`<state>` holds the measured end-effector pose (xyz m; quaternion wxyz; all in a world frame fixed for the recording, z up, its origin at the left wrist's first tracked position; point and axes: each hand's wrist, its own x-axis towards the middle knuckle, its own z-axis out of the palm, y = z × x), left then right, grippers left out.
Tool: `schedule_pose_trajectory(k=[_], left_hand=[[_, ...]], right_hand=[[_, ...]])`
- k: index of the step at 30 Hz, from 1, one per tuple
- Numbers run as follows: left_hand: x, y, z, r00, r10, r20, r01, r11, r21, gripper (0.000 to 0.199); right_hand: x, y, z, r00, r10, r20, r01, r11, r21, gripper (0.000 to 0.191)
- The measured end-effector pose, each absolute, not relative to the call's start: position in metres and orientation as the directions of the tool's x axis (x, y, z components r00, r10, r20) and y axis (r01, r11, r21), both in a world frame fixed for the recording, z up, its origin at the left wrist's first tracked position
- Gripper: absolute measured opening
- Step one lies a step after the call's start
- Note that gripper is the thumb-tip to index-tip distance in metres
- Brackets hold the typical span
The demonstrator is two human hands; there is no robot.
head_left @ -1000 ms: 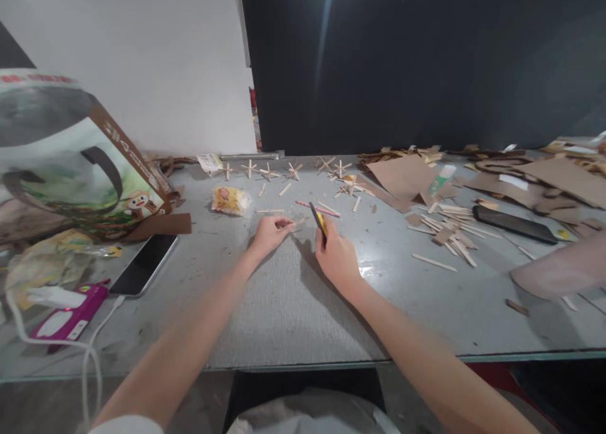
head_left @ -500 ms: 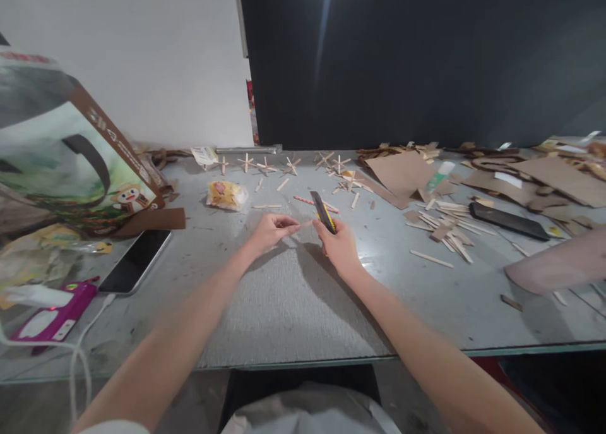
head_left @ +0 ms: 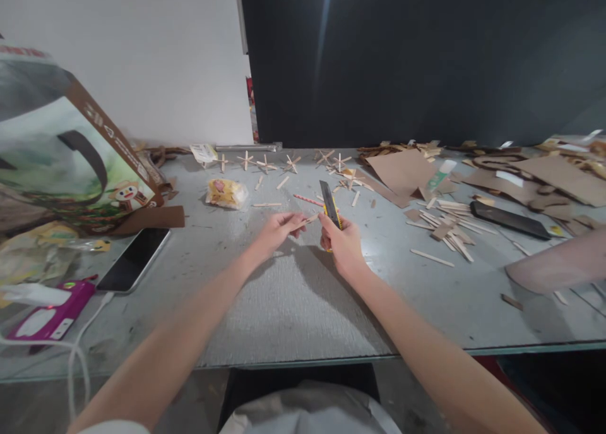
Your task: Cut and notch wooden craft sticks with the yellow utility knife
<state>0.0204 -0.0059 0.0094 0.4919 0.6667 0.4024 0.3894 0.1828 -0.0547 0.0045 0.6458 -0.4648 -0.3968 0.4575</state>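
Note:
Between the fingers of my left hand [head_left: 280,233] is a short, thin wooden stick [head_left: 310,220], its free end pointing right. My right hand [head_left: 344,243] is closed around a yellow and black utility knife [head_left: 331,208], whose dark blade end points up and away from me. The stick's right end lies close to my right fingertips; whether they touch it I cannot tell. Just beyond the hands, a red and white striped straw [head_left: 307,199] lies partly behind the knife. Several small crossed-stick pieces [head_left: 266,163] stand in a row along the back.
Loose wooden sticks [head_left: 449,232] and a black object [head_left: 510,220] lie at the right, near cardboard sheets [head_left: 395,172] and a pinkish cylinder [head_left: 558,263]. On the left are a phone [head_left: 135,260], a purple power strip [head_left: 52,314], a large printed box [head_left: 61,150] and a wrapped snack [head_left: 226,194].
My right hand has shifted slightly right and turned the knife more upright. The left hand has moved a little right with the stick, which now shows more and tilts upward.

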Motion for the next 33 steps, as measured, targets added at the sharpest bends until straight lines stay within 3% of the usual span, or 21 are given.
schedule_pose_trajectory(k=[4,14,19,23,29,33], left_hand=[[0.024,-0.01,0.009,0.38,0.909,0.174,0.157,-0.248,0.956,0.034],[0.029,-0.011,0.007,0.206,0.95,0.235,0.082,-0.256,0.963,0.032],[0.028,-0.005,0.005,0.13,0.97,0.207,0.01,-0.21,0.978,0.032],[0.023,-0.008,0.007,0.203,0.943,0.265,0.142,-0.296,0.944,0.024],[0.013,-0.004,0.013,0.268,0.884,0.383,0.426,-0.466,0.776,0.011],[0.008,0.006,0.011,0.336,0.864,0.375,0.476,-0.5,0.724,0.013]], right_hand=[[0.181,-0.057,0.006,0.278,0.955,0.104,-0.209,0.166,-0.964,0.041],[0.18,-0.06,0.006,0.3,0.944,0.136,-0.16,0.19,-0.969,0.04],[0.18,-0.059,0.007,0.315,0.941,0.127,-0.196,0.196,-0.961,0.041],[0.182,-0.058,0.006,0.328,0.935,0.137,-0.154,0.196,-0.969,0.04],[0.193,-0.05,0.001,0.317,0.926,0.206,0.229,0.136,-0.964,0.034],[0.2,-0.046,0.001,0.268,0.945,0.19,0.305,0.104,-0.947,0.036]])
